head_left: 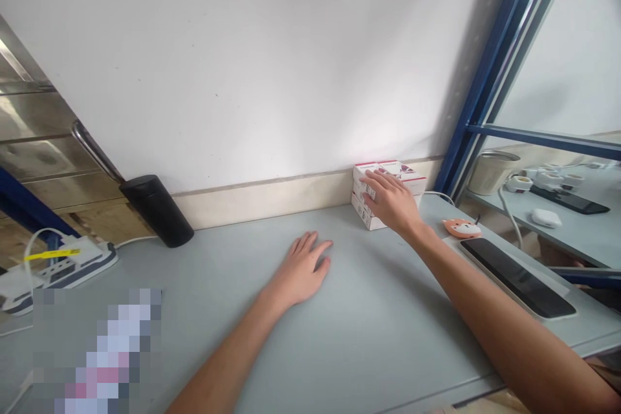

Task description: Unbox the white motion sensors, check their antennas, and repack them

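Observation:
My left hand lies palm down on the grey tabletop, fingers stretched and thumb apart, with nothing under it that I can see. Further right, my right hand rests over a stack of small white boxes with red edges and dark print. Its fingers reach across the upper boxes, and the palm hides part of their front. The stack stands against the low beige wall strip at the back of the table.
A black cylindrical bottle stands at the back left, near a white power strip with plugs. On the right are an orange-and-white mouse-like object, a black-topped device and a blue frame. A pixelated patch covers the lower left.

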Motion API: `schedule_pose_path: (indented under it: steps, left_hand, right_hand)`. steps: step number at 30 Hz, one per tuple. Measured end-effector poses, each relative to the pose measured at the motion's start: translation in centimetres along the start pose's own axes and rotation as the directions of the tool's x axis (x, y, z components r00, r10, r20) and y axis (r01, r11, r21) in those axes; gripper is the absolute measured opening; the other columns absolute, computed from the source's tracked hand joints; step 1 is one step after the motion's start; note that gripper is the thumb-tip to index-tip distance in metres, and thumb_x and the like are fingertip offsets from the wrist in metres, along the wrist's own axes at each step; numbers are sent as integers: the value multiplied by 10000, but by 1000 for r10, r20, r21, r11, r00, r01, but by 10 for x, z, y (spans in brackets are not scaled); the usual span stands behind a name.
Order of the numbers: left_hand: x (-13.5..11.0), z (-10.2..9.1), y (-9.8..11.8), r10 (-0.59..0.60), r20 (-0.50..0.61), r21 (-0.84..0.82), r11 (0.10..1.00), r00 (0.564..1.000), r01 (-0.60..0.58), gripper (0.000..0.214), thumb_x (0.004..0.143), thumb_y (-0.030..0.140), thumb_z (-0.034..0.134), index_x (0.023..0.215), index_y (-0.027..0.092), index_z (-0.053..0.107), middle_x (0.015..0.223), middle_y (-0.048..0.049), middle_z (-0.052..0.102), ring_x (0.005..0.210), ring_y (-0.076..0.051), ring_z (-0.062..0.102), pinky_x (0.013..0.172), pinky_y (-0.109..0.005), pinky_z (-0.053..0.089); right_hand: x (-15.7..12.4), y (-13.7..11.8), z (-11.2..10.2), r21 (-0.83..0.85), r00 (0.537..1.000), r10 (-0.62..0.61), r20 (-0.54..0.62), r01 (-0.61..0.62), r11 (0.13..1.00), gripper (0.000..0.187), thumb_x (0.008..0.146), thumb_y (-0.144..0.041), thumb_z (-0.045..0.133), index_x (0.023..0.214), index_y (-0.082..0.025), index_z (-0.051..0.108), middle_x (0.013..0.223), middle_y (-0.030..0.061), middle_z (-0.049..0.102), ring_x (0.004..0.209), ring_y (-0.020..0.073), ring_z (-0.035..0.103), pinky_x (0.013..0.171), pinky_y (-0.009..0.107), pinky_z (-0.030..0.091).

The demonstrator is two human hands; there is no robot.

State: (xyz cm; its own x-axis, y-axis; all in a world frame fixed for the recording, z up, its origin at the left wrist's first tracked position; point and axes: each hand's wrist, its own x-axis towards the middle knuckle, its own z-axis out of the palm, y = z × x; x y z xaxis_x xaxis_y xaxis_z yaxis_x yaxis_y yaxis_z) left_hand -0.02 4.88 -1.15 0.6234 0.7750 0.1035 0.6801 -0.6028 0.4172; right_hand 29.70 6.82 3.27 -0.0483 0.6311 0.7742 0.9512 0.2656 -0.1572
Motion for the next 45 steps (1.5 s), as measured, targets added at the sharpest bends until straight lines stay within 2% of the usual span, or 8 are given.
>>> schedule_pose_path:
  steps: [6, 13, 19, 26, 33, 37, 40, 45]
  left_hand:
    - [7, -2, 11, -144, -151, -515, 856, 978, 46, 615, 1042, 607, 481, 1585, 322, 433, 1614, -105, 540, 1538, -301, 459, 1273, -506, 369]
    - [11, -21, 34, -407, -303, -913, 383, 862, -140, 629, 962, 632, 652, 1469, 303, 476, 1437, -105, 668, 1296, -301, 668, 1047, -445, 581]
    - [9, -8, 24, -237, -498, -716, 655, 834, -241, 822, 829, 363, 860, 1495, 318, 382, 1438, -119, 632, 1142, -274, 725, 848, -370, 644]
    - [8, 8, 15, -67, -520, -506, 827, 851, -244, 902, 835, 162, 826, 1555, 337, 313, 1294, -87, 702, 983, -249, 764, 832, -409, 662]
    - [9, 0, 13, 538, -683, 282, 818, 493, -502, 823, 811, 140, 857, 1448, 356, 383, 1563, -162, 374, 1533, -399, 432, 1119, -609, 550]
    - [7, -16, 15, 688, -504, 506, 726, 523, -467, 576, 846, 91, 763, 1316, 290, 498, 1458, -140, 492, 1482, -371, 496, 1194, -636, 469]
    - [5, -20, 16, 692, -454, 493, 720, 561, -489, 512, 867, 112, 729, 1295, 274, 499, 1342, -130, 598, 1274, -302, 651, 1065, -527, 576]
    - [3, -20, 12, 580, -523, 380, 815, 625, -438, 547, 874, 243, 802, 1330, 275, 503, 1308, -128, 637, 1169, -289, 691, 950, -466, 612]
  right_hand:
    - [-10, -53, -9, 419, 987, 129, -99, -76, 905, 212, 990, -421, 649, 1160, -342, 747, 1531, 28, 628, 1238, 341, 697, 1063, 550, 568]
    - [-44, -130, 4, 856, 953, 131, 272, -302, 419, 379, 1027, -473, 603, 1367, -322, 533, 1350, 93, 665, 1022, 254, 721, 814, 417, 634]
    - [-45, -113, 9, 794, 919, 89, 383, -377, 477, 664, 1025, -543, 590, 1581, -312, 309, 1439, 132, 591, 1232, 284, 673, 1035, 488, 567]
    - [-38, -103, 3, 700, 932, 193, 308, -359, 618, 390, 1030, -621, 501, 1028, -251, 625, 956, 35, 726, 869, 235, 677, 814, 373, 511]
    - [-26, -102, -1, 762, 769, 305, 561, -624, 174, 543, 906, -714, 611, 703, -213, 564, 683, -7, 541, 635, 158, 465, 589, 300, 336]
    - [-25, -108, -1, 660, 639, 177, 749, -743, -113, 367, 831, -474, 740, 1113, -247, 675, 944, 10, 681, 799, 188, 611, 686, 294, 448]
    - [-24, -106, 1, 678, 652, 312, 691, -734, 32, 332, 833, -337, 684, 1151, -245, 657, 977, 25, 663, 852, 204, 624, 742, 330, 483]
    - [-28, -103, -6, 745, 967, 251, -35, -142, 651, 137, 993, -285, 529, 1048, -243, 647, 1091, 71, 612, 1041, 228, 611, 951, 416, 504]
